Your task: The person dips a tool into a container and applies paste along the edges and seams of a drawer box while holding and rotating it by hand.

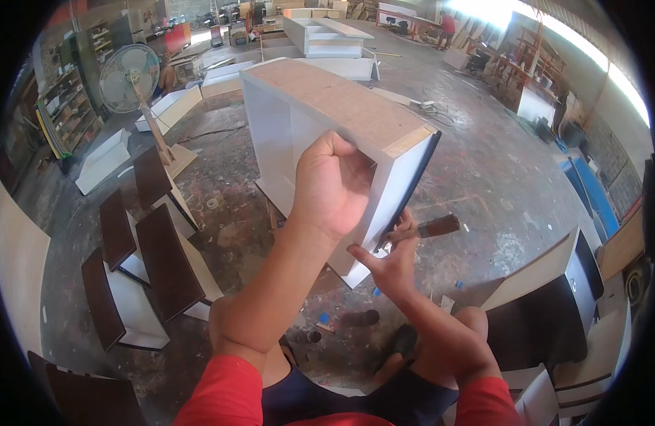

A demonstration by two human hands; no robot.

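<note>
Nearest the viewer are the person's dark shorts [342,406] and two red sleeves [224,390], with a small round container [313,336] and blue scraps [324,317] on the floor between the feet. At near right, white-and-dark furniture parts [547,323] are grouped together; at near left, several units with dark brown faces [173,266] lie close to one another. Directly ahead, at the centre, stands the white box unit [271,113], its upper side brown, with a dark strip [417,174] along its right edge. The right hand [393,263] is at the unit's near lower right: thumb extended at the white end face, other fingers bent around a brush [439,226] directed to the right. The left hand [334,183] is raised at the unit's near edge, fingers curled inward, palm partly exposed; fingertips are obscured, so a firm hold cannot be confirmed. Beyond, at far left, are a pedestal fan [129,79] and loaded shelves [70,106]. Further white units [331,44] occupy the far centre, and a person in red [447,30] is at far right.
</note>
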